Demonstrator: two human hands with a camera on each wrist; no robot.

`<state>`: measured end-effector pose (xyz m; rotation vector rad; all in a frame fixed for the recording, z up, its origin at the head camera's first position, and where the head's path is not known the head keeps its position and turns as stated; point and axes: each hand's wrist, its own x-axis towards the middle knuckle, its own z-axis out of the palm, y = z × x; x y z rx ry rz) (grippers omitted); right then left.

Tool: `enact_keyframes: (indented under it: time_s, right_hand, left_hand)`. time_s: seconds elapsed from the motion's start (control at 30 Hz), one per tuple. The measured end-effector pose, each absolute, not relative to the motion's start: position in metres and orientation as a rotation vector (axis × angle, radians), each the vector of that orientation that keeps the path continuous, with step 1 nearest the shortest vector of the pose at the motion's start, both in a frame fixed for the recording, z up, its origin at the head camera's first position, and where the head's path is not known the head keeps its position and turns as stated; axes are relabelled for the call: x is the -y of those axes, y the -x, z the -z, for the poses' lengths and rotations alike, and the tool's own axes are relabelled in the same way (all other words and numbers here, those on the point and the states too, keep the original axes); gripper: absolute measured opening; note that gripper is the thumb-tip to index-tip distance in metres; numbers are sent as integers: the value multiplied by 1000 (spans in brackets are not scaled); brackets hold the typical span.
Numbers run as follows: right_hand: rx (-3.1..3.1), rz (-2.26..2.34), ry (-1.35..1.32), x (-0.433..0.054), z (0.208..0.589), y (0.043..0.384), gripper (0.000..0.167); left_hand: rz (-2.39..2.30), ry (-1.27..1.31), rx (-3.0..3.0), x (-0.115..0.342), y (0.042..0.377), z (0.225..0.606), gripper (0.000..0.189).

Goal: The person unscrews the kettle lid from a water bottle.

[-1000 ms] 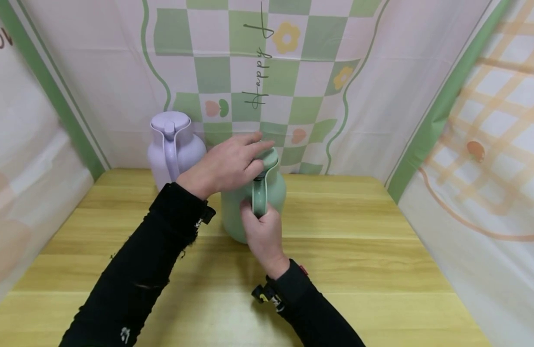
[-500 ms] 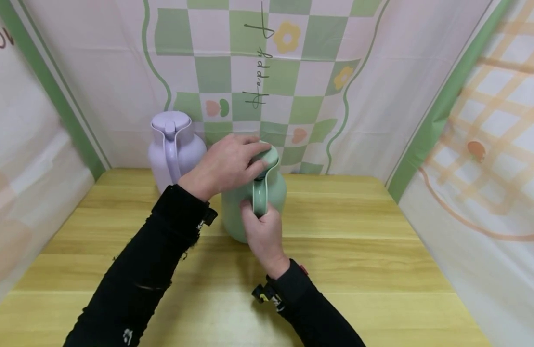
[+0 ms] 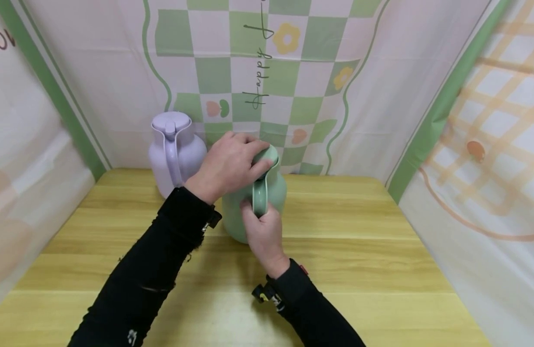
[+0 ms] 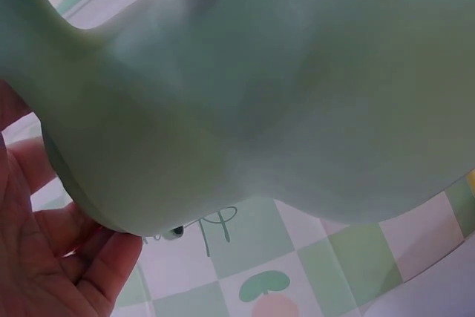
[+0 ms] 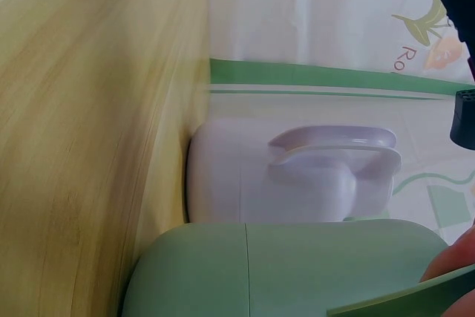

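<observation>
A pale green vacuum jug (image 3: 277,190) stands upright on the wooden table. My right hand (image 3: 265,238) grips its handle (image 3: 260,195) from the near side, thumb along the left. Over the top, my left hand (image 3: 229,161) holds the round lid (image 3: 269,153), with the thumb on the near side and fingers reaching across. In the left wrist view, curled fingers (image 4: 104,265) touch the rim at the jug's top. The right wrist view shows the smooth green body (image 5: 223,272) close up. Part of the lid is hidden under the left hand.
A similar lilac jug (image 3: 186,152) stands upright at the back left, close behind my left wrist. The wooden table (image 3: 358,250) ends at a printed cloth backdrop (image 3: 319,82). Cloth sides enclose it left and right.
My left hand has turned on the lid, its fingers drawing in and its wrist and forearm shifting slightly right. The right hand and the green jug stay in place.
</observation>
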<state>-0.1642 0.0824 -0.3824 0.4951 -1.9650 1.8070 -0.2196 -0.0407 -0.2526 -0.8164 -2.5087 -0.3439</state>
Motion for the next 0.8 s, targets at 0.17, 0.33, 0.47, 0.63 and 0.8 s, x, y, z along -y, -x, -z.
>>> enact_keyframes:
  time_s: [0.17,0.33,0.47,0.63,0.8]
  right_hand:
    - [1968,-1810,-492,-82,382,165,51]
    - [1978,-1804,-486,-82,382,165,51]
    - [1984,-1787,-479,-82,382,166,50]
    - [1977,-1772,-481,-81,383,166,49]
    - [1970,-1779,-481,-82,384,166,50]
  left_hand:
    - [311,750,2529,39,220,252,47]
    - [265,687,2548,36,220,251,50]
    - [203,638,2551,34,219,250,52]
    - [139,607,2573,32,216,248,53]
    - [121,606,2581,32,216,248,54]
